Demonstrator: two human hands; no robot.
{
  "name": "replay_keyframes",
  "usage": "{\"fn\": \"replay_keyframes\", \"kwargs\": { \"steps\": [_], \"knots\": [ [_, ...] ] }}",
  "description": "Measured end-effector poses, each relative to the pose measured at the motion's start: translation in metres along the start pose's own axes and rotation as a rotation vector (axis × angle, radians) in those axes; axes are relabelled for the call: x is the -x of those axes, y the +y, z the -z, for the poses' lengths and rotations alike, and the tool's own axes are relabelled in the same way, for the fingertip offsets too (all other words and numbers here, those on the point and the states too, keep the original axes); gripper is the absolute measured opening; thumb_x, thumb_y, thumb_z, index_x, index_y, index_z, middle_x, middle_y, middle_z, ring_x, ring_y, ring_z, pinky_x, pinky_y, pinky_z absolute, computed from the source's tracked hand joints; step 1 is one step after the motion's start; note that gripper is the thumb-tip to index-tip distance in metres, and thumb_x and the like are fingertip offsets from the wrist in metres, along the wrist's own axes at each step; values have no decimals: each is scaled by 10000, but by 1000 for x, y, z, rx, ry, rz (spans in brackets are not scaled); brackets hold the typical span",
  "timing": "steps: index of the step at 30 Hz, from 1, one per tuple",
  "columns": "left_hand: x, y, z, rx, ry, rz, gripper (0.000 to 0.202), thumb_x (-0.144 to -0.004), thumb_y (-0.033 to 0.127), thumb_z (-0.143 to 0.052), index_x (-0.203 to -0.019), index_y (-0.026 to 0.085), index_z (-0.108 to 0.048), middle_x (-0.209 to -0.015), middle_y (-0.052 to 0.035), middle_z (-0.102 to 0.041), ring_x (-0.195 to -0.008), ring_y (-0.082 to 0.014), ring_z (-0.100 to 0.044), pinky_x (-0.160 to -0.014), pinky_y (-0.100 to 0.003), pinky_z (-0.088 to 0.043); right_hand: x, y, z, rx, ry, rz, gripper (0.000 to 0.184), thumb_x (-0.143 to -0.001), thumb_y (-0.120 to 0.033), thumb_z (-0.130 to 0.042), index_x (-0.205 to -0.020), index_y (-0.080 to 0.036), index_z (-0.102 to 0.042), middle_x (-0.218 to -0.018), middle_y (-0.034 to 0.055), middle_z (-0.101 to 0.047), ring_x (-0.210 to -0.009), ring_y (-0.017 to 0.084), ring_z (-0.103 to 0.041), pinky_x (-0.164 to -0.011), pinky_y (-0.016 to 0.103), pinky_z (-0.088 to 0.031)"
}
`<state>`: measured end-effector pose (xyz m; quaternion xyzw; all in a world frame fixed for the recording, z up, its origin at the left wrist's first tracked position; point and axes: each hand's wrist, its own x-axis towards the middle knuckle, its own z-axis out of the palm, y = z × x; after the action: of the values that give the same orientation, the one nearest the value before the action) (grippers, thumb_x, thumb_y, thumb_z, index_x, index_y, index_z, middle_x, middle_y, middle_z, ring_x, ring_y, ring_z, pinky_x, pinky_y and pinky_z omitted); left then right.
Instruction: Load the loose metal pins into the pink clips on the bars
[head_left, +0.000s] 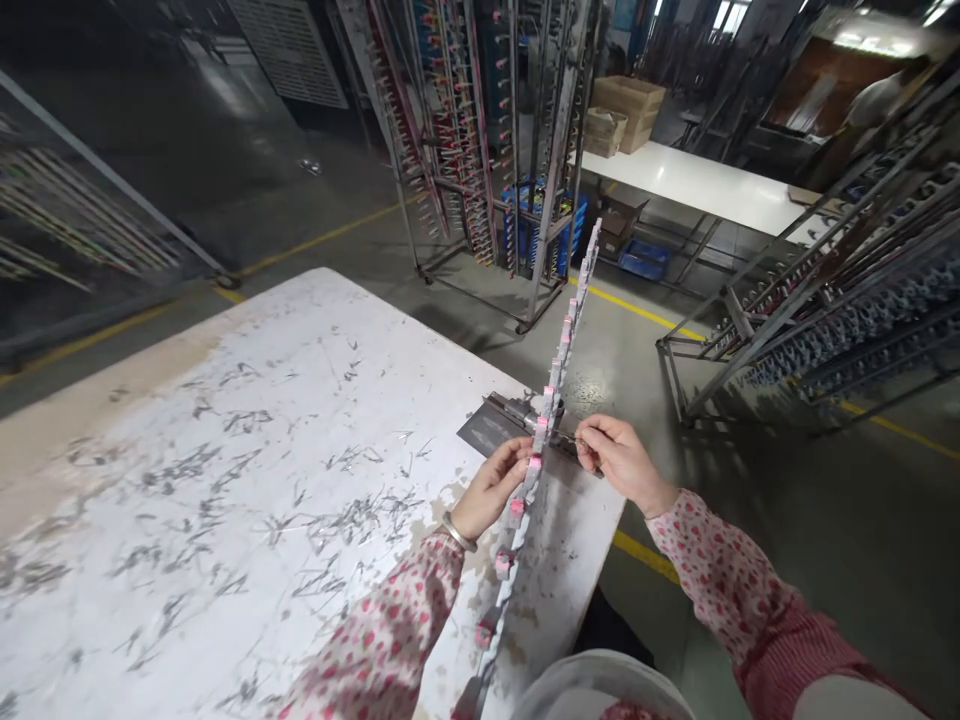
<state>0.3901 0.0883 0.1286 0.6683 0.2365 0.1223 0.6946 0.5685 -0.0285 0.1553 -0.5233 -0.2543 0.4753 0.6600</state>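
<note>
Closest of all is a round white tub (577,672), only partly in view at the bottom. Past it, the big white tabletop (300,320) spreads out to the left, with thin gray scraps (375,515) all over it. One long strip (556,375) leans up over the corner of the tabletop, between the two hands. Its far end sticks out past the edge. A flat dark plate (487,430) lies on the tabletop, just beside the left hand.

The left hand (496,487) is nearly closed, with its fingertips pinching at the strip. Some of the tips are hidden, so I can't tell how tight they squeeze. The right hand (609,452) is curled up small and seems to pinch a thin wire (568,438) that points at the strip.

To do this well, I think the left hand should keep the strip from wobbling. The right hand should go slow and straight, and not bump the pieces next door.

The strip looks gray and bumpy. Little blocks sit along it in a row, and many have bright pink tops (517,507).
</note>
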Motion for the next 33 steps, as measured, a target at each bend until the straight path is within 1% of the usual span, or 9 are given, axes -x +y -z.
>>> {"fn": "replay_keyframes", "kwargs": {
  "steps": [3, 7, 13, 16, 20, 22, 26, 28, 33],
  "knots": [
    [9, -6, 4, 25, -42, 15, 481, -892, 515, -500, -1222, 166, -491, -1163, -121, -612, -1083, -216, -557, -968, -366, -424, 3, -1, -3, 84, -16, 28, 250, -789, -387, -673, -771, -151, -593, -577, -29, -573, -443, 69, -488, -431, 196, -385],
    [12, -14, 9, 46, -117, -21, 508, -853, 507, -574, -1219, 160, -514, -1163, -123, -608, -995, -202, -583, -862, -327, -477, 5, -4, -2, 143, -96, 28, 222, -828, -369, -639, -855, -154, -592, -595, -30, -573, -485, 72, -508, -454, 183, -399],
    [7, -12, 14, -242, -169, -78, 493, -862, 471, -563, -1236, 151, -591, -1183, -107, -653, -1071, -244, -592, -958, -377, -449, 7, -6, -5, 119, -259, -6, 186, -878, -349, -579, -900, -164, -574, -635, -34, -543, -522, 70, -495, -465, 174, -407],
    [6, -9, 15, -337, -166, -134, 489, -878, 459, -541, -1245, 140, -590, -1178, -120, -662, -1034, -245, -618, -928, -366, -463, 9, -3, -6, 71, -287, -33, 194, -888, -338, -562, -868, -148, -597, -629, -24, -545, -525, 73, -505, -478, 182, -425],
    [8, -9, 12, -405, -143, -226, 448, -900, 450, -517, -1234, 164, -600, -1164, -126, -665, -1026, -240, -627, -900, -340, -465, 13, -5, -6, 101, -324, -28, 197, -865, -303, -599, -971, -139, -630, -715, 17, -632, -619, 106, -603, -597, 242, -513],
    [8, -10, 10, -429, -120, -256, 432, -907, 455, -504, -1219, 176, -610, -1145, -122, -670, -1019, -238, -629, -890, -329, -464, 15, -9, -5, 211, -281, 46, 204, -854, -303, -615, -978, -144, -644, -707, 15, -637, -608, 113, -612, -592, 251, -525],
    [8, -10, 6, -457, -67, -283, 427, -915, 468, -482, -1182, 171, -634, -1079, -120, -688, -970, -238, -639, -858, -316, -466, 16, -23, -7, 621, -86, 393, 154, -878, -292, -584, -902, -170, -674, -777, 35, -647, -642, 118, -613, -580, 235, -512],
    [8, -10, 5, -468, -58, -289, 425, -917, 470, -476, -1178, 176, -638, -1044, -112, -695, -931, -231, -645, -835, -306, -467, 17, -31, -10, 794, -115, 486, 137, -894, -262, -561, -904, -176, -668, -838, 51, -659, -722, 132, -625, -642, 239, -510],
    [7, -11, 3, -484, -50, -305, 445, -916, 486, -470, -1218, 195, -622, -1016, -101, -698, -903, -222, -644, -818, -298, -457, 18, -45, -21, 1025, -212, 544, 152, -935, -227, -488, -933, -182, -633, -797, 40, -647, -719, 130, -612, -677, 237, -475]
  ]
}}
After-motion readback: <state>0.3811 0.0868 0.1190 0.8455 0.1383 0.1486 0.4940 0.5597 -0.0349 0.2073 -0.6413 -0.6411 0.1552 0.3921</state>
